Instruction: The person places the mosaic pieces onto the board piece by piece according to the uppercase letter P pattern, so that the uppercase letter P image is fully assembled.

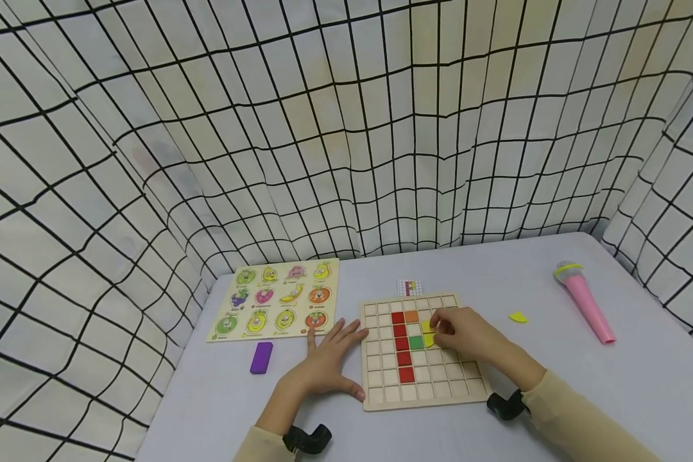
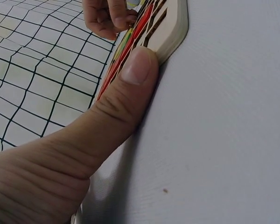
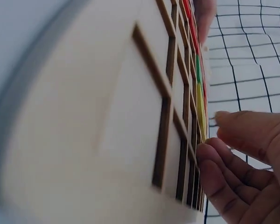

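A wooden grid board (image 1: 381, 398) lies on the table with colored pieces in its cells. A column of red squares (image 1: 402, 343) runs down it, beside an orange square (image 1: 411, 316), a green square (image 1: 416, 342) and yellow pieces (image 1: 429, 339). My left hand (image 1: 326, 366) lies spread at the board's left side, its thumb (image 2: 140, 67) against the near corner. My right hand (image 1: 462, 332) is over the board, bent fingertips (image 3: 207, 151) right at the yellow pieces. In the right wrist view, its thumb and index finger stand apart, with nothing visible between them.
Behind the board lies a small pattern card (image 1: 410, 287). A fruit puzzle board (image 1: 277, 298) and a purple block (image 1: 261, 357) are on the left. To the right are a loose yellow piece (image 1: 518, 317) and a pink toy microphone (image 1: 586, 301). Checked cloth (image 1: 381, 128) encloses the table.
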Tool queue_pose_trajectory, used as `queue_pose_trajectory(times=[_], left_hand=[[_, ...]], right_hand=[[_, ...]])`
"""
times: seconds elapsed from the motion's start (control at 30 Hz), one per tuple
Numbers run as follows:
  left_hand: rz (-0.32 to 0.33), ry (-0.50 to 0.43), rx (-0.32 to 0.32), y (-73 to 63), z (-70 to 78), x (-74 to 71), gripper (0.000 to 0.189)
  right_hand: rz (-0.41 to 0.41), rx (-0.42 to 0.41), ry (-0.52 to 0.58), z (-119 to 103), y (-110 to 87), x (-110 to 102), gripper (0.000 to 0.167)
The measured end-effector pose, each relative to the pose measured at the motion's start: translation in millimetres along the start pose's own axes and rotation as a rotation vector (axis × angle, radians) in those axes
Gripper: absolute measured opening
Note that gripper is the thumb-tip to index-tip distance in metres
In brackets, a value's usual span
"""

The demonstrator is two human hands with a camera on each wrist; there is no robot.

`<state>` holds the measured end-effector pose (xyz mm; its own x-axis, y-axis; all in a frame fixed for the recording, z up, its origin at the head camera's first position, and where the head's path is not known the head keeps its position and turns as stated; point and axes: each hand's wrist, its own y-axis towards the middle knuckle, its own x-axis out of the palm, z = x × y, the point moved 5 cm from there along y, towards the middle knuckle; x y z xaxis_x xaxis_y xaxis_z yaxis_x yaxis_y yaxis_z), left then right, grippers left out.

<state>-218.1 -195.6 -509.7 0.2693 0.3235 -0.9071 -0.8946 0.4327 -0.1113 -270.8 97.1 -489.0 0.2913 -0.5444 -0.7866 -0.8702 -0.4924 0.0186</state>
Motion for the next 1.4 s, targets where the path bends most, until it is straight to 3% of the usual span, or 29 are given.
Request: queue_pose_trajectory(times=[0.17, 0.27, 0.37, 0.47, 0.57, 0.7, 1.1, 1.23, 1.4], left_hand=[[-0.001, 0.002, 0.0, 0.6, -0.8, 0.0, 0.123], [-0.003, 0.009, -0.009, 0.3, -1.8, 0.5, 0.123], [-0.007, 0.009, -0.01, 0.2, -1.4, 0.7, 0.123], [-0.001, -0.003, 0.0, 0.0, 0.1, 0.2, 0.122], [-0.001, -0.011, 0.004, -0.9, 1.0, 0.0, 0.123], [0.001, -0.001, 0.004, -1.2, 0.4, 0.2, 0.122], [-0.002, 0.0, 0.011, -0.4, 0.1, 0.5, 0.121], [-0.007, 0.002, 0.006, -0.5, -0.6, 1.0, 0.122], [-0.002, 0.002, 0.005, -0.6, -0.8, 0.6, 0.123]], right_hand=[[0.071, 0.045, -0.05, 14, -11.1, -22, 0.007], [0.12, 0.067, -0.191, 27, -21.2, -39, 0.01], [0.157, 0.139, -0.326, 45, -34.6, -58, 0.019], [0.132, 0.247, -0.379, 64, -47.6, -73, 0.031], [0.087, 0.295, -0.377, 76, -56.0, -79, 0.031], [0.075, 0.279, -0.326, 82, -58.4, -80, 0.019], [-0.023, 0.291, -0.096, 83, -53.5, -75, 0.016], [-0.012, 0.245, 0.045, 76, -51.4, -72, 0.023], [0.034, 0.186, 0.15, 60, -45.4, -76, 0.014]])
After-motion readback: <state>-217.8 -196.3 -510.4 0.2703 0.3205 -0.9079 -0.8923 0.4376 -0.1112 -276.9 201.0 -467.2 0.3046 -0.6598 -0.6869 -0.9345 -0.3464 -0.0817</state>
